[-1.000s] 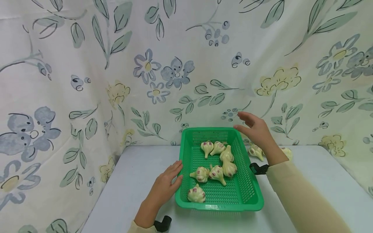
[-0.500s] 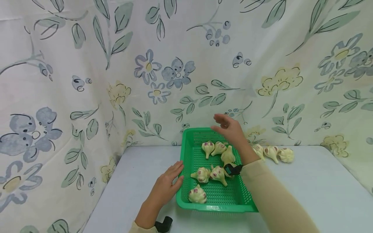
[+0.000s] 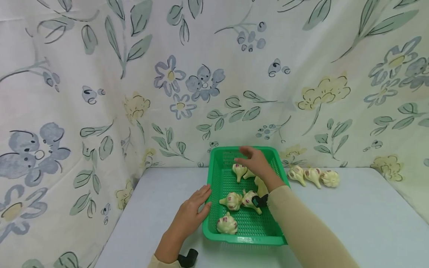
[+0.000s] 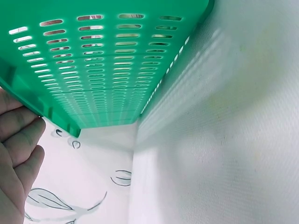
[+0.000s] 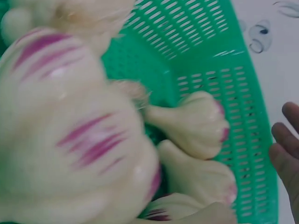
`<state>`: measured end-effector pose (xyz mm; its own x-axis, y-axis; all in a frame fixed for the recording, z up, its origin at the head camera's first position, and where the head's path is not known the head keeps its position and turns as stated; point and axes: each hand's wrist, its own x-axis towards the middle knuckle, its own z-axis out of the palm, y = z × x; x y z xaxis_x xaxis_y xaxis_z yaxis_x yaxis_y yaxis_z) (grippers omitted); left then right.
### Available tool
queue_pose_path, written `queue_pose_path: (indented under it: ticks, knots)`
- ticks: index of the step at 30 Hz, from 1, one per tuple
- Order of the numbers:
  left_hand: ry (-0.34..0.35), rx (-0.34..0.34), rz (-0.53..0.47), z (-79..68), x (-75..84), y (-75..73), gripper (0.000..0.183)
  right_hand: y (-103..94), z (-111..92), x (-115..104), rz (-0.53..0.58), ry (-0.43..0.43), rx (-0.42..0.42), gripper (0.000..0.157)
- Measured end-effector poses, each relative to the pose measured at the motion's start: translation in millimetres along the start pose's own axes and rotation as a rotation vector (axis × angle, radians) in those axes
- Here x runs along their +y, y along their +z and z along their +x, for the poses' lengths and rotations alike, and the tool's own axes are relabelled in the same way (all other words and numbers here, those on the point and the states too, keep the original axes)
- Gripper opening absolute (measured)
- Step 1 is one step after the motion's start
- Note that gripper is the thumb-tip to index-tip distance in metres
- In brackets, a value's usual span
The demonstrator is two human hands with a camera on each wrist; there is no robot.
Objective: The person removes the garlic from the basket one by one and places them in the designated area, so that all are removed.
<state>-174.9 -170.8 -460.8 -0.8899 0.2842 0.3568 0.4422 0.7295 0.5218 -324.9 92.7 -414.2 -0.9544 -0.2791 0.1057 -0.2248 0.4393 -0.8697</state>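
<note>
A green slotted plastic basket [image 3: 248, 240] holds several garlic bulbs with purple streaks, among them one at the near left corner [image 3: 226, 224]. My left hand [image 3: 192, 208] rests on the basket's left rim with its fingers extended; the left wrist view shows those fingers [image 4: 21, 133] against the rim. Over the basket's back half hovers my right hand [image 3: 257, 163], fingers loosely bent and nothing in its grasp. Below it lies a back garlic bulb [image 3: 239, 170]; others are partly covered by the hand and wrist. The right wrist view has a large streaked bulb [image 5: 79, 135] very close.
To the right of the basket, 3 garlic bulbs [image 3: 313, 176] lie in a row near the back edge of the white table [image 3: 355, 208]. A floral curtain [image 3: 214, 74] hangs right behind the table.
My right hand has moved left from beside the basket's right rim, then lower over its back half. The bulbs on the table have come into full view. My left hand stays put.
</note>
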Motion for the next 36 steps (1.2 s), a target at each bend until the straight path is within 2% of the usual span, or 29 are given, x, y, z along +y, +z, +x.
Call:
queue_pose_path:
  ticks: [14,22,27,36]
  knots:
    - [0.000,0.009,0.007,1.2,-0.6,-2.1,0.045,11.8,5,11,-0.213,0.117,-0.198,0.068]
    - [-0.001,-0.002,0.004,2.7,-0.3,-2.2,0.045,13.8,2,12,-0.228,0.064,-0.269,0.057]
    - [-0.004,-0.008,0.000,2.4,-0.8,-1.4,0.045,14.2,0,11,-0.256,0.062,-0.318,0.051]
    - [-0.002,-0.007,-0.011,1.7,-2.5,1.8,0.045,19.7,1,16,-0.319,0.060,-0.335,0.056]
